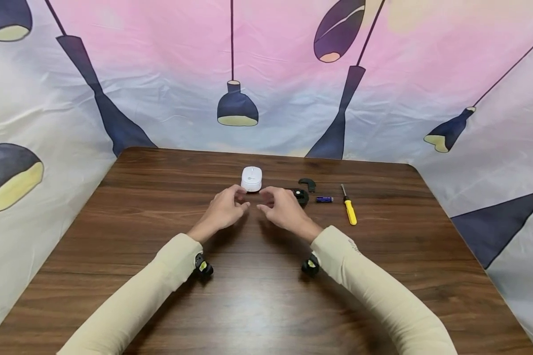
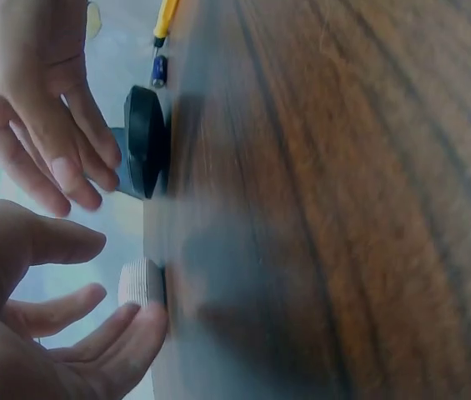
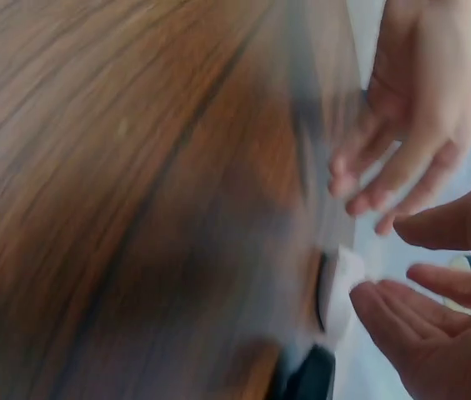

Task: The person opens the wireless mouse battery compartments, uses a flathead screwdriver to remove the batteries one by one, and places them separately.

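Observation:
Both hands hover over the table with fingers loosely bent and nothing between them. My left hand [image 1: 224, 209] is just left of and nearer than a white computer mouse [image 1: 251, 178]; my right hand [image 1: 284, 209] faces it from the right. The mouse lies on the table beyond the fingertips, and I cannot tell if any finger touches it. Partly behind the right hand sits a round black object [image 1: 301, 196], its kind unclear; in the left wrist view it appears as a thick dark disc [image 2: 143, 142].
Right of the black object lie a curved black piece [image 1: 308, 184], a blue battery [image 1: 324, 199] and a yellow-handled screwdriver [image 1: 350, 211]. The brown wooden table [image 1: 248, 296] ends at a printed cloth backdrop [image 1: 182, 113].

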Demonstrator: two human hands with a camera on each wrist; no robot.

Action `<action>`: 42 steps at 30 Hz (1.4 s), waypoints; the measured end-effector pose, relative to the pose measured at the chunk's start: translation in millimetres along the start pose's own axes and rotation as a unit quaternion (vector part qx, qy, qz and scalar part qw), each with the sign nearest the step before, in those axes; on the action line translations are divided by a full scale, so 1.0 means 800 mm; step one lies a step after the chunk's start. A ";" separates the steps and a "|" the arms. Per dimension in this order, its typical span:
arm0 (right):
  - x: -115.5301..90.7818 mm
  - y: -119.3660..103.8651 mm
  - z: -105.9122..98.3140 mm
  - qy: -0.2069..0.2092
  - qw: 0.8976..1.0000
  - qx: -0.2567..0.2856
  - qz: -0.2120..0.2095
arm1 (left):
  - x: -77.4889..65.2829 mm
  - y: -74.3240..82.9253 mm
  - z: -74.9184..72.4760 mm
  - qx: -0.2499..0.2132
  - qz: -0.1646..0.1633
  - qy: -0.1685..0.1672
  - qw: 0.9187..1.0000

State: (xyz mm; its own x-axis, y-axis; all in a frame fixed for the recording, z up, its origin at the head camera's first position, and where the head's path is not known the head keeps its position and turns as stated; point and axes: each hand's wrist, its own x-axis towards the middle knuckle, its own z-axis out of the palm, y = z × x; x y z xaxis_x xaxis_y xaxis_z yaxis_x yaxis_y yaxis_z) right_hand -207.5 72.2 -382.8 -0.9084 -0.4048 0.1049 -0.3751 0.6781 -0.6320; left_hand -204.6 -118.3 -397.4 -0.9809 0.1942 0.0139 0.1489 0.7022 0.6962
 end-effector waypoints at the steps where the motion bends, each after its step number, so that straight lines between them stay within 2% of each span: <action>1: 0.003 -0.002 0.005 0.002 1.000 -0.008 0.009 | 0.002 -0.002 0.000 0.006 0.003 0.003 1.000; 7: 0.028 -0.009 0.023 -0.007 0.997 -0.032 0.073 | 0.019 -0.009 0.000 0.032 0.005 0.010 0.999; 10: 0.041 -0.010 0.027 -0.016 0.995 -0.038 0.088 | 0.027 -0.011 0.000 0.034 -0.003 0.005 0.999; 17: 0.066 -0.009 0.037 -0.027 0.995 -0.039 0.084 | 0.043 -0.013 0.001 0.030 -0.020 -0.014 0.999; 22: 0.076 -0.009 0.040 -0.042 0.993 -0.034 0.104 | 0.052 -0.014 -0.002 0.042 -0.009 -0.041 0.998; 26: 0.082 -0.008 0.040 -0.046 0.993 -0.045 0.100 | 0.057 -0.016 -0.003 0.059 0.006 -0.065 0.996; 34: 0.085 -0.003 0.040 -0.062 0.989 -0.092 0.096 | 0.057 -0.016 -0.005 0.051 0.015 -0.088 0.995; 42: 0.079 -0.006 0.039 -0.052 0.990 -0.111 0.072 | 0.051 -0.011 -0.013 0.080 0.026 -0.118 0.989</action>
State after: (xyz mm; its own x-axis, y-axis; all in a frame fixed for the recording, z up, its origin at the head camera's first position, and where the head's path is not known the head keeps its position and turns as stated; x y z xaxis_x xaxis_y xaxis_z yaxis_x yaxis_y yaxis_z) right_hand -257.0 24.7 -397.0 -0.9360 -0.3468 -0.0610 -0.2843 0.8465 -0.4501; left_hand -247.1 -123.8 -395.4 -0.9177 0.3740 -0.1341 0.2351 0.7833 0.5755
